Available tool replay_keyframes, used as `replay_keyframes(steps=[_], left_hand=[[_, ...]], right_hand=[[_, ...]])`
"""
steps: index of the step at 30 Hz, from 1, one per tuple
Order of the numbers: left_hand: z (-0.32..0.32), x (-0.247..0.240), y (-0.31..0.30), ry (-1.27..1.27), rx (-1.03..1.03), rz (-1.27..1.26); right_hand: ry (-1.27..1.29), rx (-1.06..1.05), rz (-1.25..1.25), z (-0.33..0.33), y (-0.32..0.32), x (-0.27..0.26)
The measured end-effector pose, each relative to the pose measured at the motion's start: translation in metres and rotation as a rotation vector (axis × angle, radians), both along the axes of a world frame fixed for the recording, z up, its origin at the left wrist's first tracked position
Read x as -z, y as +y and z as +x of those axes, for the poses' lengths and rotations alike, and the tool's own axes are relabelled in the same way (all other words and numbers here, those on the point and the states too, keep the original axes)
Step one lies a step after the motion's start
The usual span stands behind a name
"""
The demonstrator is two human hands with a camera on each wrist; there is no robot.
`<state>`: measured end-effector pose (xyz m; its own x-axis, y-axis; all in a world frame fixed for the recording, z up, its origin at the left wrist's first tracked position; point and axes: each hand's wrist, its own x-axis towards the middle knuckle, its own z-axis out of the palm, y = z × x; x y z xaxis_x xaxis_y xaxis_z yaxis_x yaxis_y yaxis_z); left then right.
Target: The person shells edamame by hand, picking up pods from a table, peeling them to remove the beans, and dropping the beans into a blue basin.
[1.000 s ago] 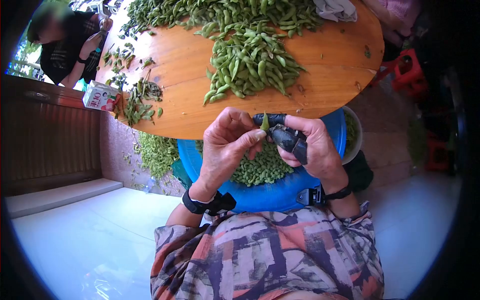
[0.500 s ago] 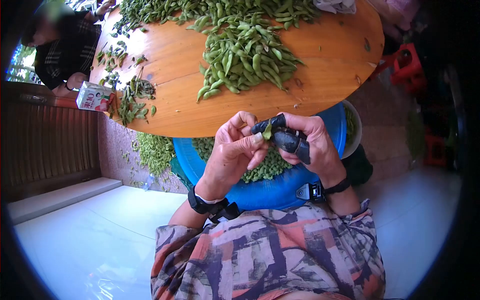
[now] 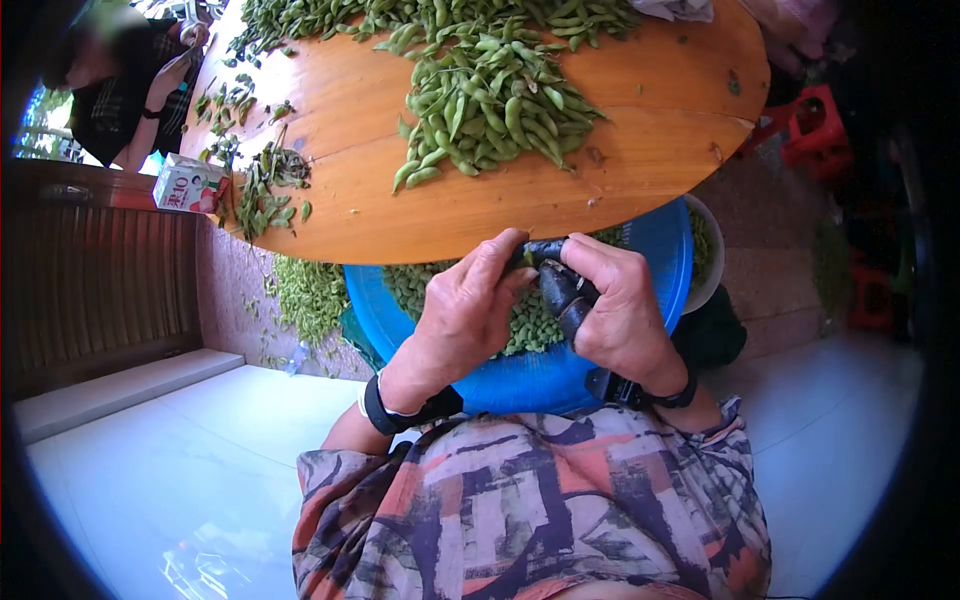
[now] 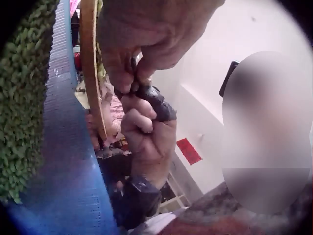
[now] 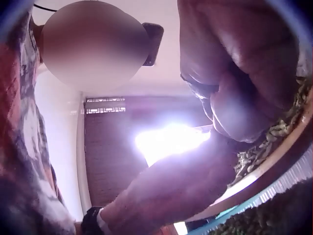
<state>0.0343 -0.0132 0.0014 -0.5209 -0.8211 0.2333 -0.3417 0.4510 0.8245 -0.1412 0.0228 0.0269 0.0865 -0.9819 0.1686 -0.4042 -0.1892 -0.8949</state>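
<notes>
My left hand (image 3: 462,308) and right hand (image 3: 622,305) meet fingertip to fingertip over the blue basin (image 3: 362,300). Between them a green soybean pod (image 3: 528,258) shows only in part, pinched by both hands. Black wrapping (image 3: 566,296) covers the thumb and forefinger of my right hand. In the left wrist view, the left hand (image 4: 159,36) comes down from the top onto the right hand's wrapped thumb. Fingers hide the pod in the right wrist view. Shelled green beans (image 3: 535,325) fill the basin beneath.
A large heap of soybean pods (image 3: 480,115) covers part of the wooden table (image 3: 340,225). Withered leaves and a drink carton (image 3: 185,185) lie at its left. Empty-looking hulls (image 3: 310,300) are piled on the floor. A pale bowl (image 3: 712,250) stands right of the basin. Another person (image 3: 120,90) sits at upper left.
The pod stood upright in view a second ago; now the fingers cover most of it. My left hand has turned over, its back now toward the head camera, with the hands still together.
</notes>
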Motion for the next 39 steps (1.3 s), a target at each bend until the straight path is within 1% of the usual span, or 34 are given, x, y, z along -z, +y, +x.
replay_keyframes(steps=[1,2,3,7,9,10,12,13,14,16,18,19,20,21,22,23,24,25,26,27,28,29,30,31,33,34,36,38,39], left_hand=[[-0.003,0.002,0.0,-0.043,-0.019,-0.174],[-0.004,0.004,0.001,-0.086,-0.036,-0.349],[-0.004,0.006,0.003,-0.103,-0.018,-0.273],[0.004,0.006,-0.006,-0.139,0.032,-0.281],[0.01,0.007,-0.009,0.115,0.122,0.224],[0.01,0.005,-0.011,0.118,0.123,0.224],[0.011,-0.001,-0.013,0.315,0.198,0.518],[0.012,-0.002,-0.012,0.413,0.224,0.614],[0.011,-0.001,-0.011,0.414,0.222,0.614],[0.008,0.004,-0.01,0.567,0.182,0.762],[0.004,0.005,-0.008,0.583,0.198,0.755],[0.004,0.006,-0.007,0.598,0.213,0.75],[0.006,0.01,-0.002,0.536,0.205,0.759],[0.009,0.0,-0.008,0.248,0.283,0.657],[0.012,-0.013,-0.013,-0.038,0.35,0.543],[0.015,-0.018,-0.015,-0.048,0.354,0.377],[0.019,-0.017,-0.019,-0.049,0.343,0.373],[0.026,-0.014,-0.026,-0.047,0.19,0.205],[0.033,-0.012,-0.034,-0.043,0.039,0.037],[0.039,-0.012,-0.046,-0.103,-0.052,-0.075],[0.043,-0.012,-0.059,-0.161,-0.142,-0.187],[0.045,-0.009,-0.068,-0.161,-0.146,-0.19],[0.047,-0.004,-0.076,-0.229,-0.167,-0.252],[0.047,-0.001,-0.08,-0.298,-0.188,-0.314],[0.043,0.001,-0.081,-0.321,-0.221,-0.37],[0.041,0.002,-0.082,-0.344,-0.255,-0.421],[0.04,0.004,-0.083,-0.353,-0.286,-0.384],[0.038,0.005,-0.083,-0.36,-0.319,-0.346],[0.037,0.006,-0.082,-0.372,-0.321,-0.378]], right_hand=[[-0.001,-0.003,-0.002,0.003,0.001,0.0],[0.051,0.028,-0.058,0.005,0.003,-0.001],[0.103,0.06,-0.114,0.007,0.004,-0.001],[0.104,0.039,-0.13,0.005,0.002,0.002],[-0.012,-0.033,-0.032,-0.002,-0.001,0.001],[-0.009,-0.032,-0.031,-0.004,0.0,0.0],[0.175,-0.053,-0.195,-0.007,0.001,-0.003],[0.176,-0.055,-0.195,-0.006,0.001,-0.003],[0.18,-0.034,-0.229,-0.005,0.002,-0.001],[0.185,-0.012,-0.261,-0.002,0.003,0.0],[0.146,-0.016,-0.273,0.0,0.002,0.001],[0.151,0.002,-0.232,-0.004,0.001,-0.001],[0.156,0.019,-0.191,-0.012,0.001,-0.002],[0.221,0.088,-0.385,-0.029,0.002,0.012],[0.181,0.109,-0.231,-0.044,0.006,0.002],[0.223,0.208,-0.109,-0.054,0.012,-0.018],[0.086,0.354,-0.004,-0.066,0.019,-0.017],[0.199,0.511,0.035,-0.075,0.023,-0.027],[0.459,0.548,-0.167,-0.115,0.038,-0.008],[0.472,0.635,0.068,-0.116,0.034,-0.028],[0.69,0.673,0.101,-0.134,0.037,-0.028],[0.737,0.702,0.137,-0.139,0.041,-0.028],[0.784,0.733,0.174,-0.138,0.04,-0.032],[0.783,0.734,0.171,-0.131,0.038,-0.033],[0.534,0.637,0.024,-0.106,0.029,-0.035],[0.531,0.642,0.023,-0.097,0.026,-0.038],[0.185,0.33,0.06,-0.079,0.018,-0.046],[0.064,0.195,0.023,-0.059,0.007,-0.05],[0.005,0.157,0.083,-0.049,0.003,-0.055]])
